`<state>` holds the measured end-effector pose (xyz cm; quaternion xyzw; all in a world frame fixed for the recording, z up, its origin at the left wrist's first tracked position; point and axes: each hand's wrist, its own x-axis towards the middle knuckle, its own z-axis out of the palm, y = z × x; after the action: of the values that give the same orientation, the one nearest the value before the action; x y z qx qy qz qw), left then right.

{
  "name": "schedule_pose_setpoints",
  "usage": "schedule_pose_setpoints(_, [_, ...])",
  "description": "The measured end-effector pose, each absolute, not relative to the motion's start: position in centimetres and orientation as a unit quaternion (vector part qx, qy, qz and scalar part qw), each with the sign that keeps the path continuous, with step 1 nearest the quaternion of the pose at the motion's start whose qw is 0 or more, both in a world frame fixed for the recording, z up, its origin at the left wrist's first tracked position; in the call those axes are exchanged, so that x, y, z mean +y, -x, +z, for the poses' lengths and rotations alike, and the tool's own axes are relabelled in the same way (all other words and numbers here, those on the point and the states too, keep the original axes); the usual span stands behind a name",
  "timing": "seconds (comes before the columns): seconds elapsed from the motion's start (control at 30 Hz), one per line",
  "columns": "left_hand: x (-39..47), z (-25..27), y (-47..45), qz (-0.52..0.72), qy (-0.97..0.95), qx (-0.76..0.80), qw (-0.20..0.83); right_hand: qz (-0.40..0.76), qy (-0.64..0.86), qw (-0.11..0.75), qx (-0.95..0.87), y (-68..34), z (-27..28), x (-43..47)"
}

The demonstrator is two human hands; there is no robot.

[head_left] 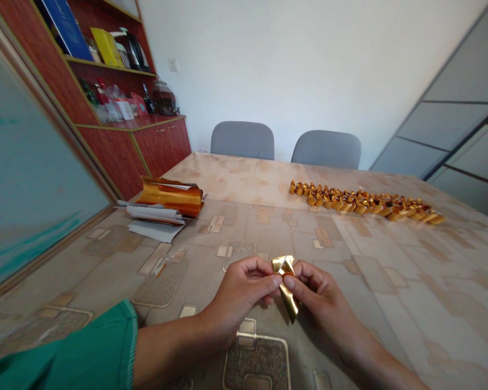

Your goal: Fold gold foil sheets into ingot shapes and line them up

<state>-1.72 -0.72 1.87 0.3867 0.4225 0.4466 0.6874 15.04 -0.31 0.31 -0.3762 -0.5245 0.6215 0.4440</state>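
Between my two hands is a small folded piece of shiny gold foil paper (288, 298), held just above the table near its front. My left hand (244, 284) pinches its left side between thumb and fingers. From the right, my right hand (319, 290) pinches the same piece, its thumb pressed on the front near the other thumb. The piece widens at the top, and a strip of it slants down to the right below the thumbs. Parts of the fold are hidden behind the fingers.
Rows of folded gold pieces (366, 203) lie at the back right of the patterned table (211, 260). A curled stack of gold sheets (173, 197) and white-backed paper (154, 230) sits at the back left. Two grey chairs (243, 140) stand behind, beside a red cabinet (162, 143).
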Motion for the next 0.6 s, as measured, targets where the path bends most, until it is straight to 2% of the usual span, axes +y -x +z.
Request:
schedule_pose_setpoints(0.13, [-0.31,2.20,2.07,0.419,-0.361,0.406,0.728,0.635,0.389,0.419,-0.520,-15.59,0.55,-0.51])
schedule_pose_setpoints(0.3, [0.17,2.16,2.30,0.442,-0.402,0.401,0.694,0.636,0.387,0.401,-0.534,-15.80,1.07,-0.51])
schedule_pose_setpoints(0.6, [-0.33,1.79,2.24,0.423,-0.401,0.414,0.699,0.558,0.426,0.384,-0.599,-15.61,0.73,-0.38])
